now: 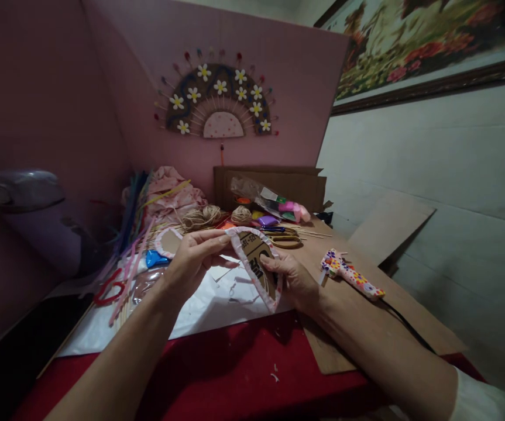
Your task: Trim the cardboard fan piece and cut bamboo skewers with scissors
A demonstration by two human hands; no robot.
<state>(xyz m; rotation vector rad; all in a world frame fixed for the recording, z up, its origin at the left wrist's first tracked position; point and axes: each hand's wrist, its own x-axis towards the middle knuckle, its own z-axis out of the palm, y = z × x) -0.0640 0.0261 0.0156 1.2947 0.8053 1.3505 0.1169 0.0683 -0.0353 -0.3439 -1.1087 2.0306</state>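
My left hand [191, 260] and my right hand [294, 280] hold between them a curved cardboard piece [256, 257] with black print and a pink-and-white ribbon wrapped along its edge. The left fingers pinch its upper rim. The right fingers grip its lower right side. It hangs just above a white paper sheet [210, 307] on the red table [234, 374].
A flower-patterned glue gun [351, 273] with a black cord lies right of my hands on a cardboard sheet [366, 327]. Behind are scissors [285, 238], twine balls [202, 217], bags of coloured bits [274, 204], pipe cleaners [131, 234] and a second ribbon-edged piece [168, 241]. A flowered fan [219, 102] decorates the pink backboard.
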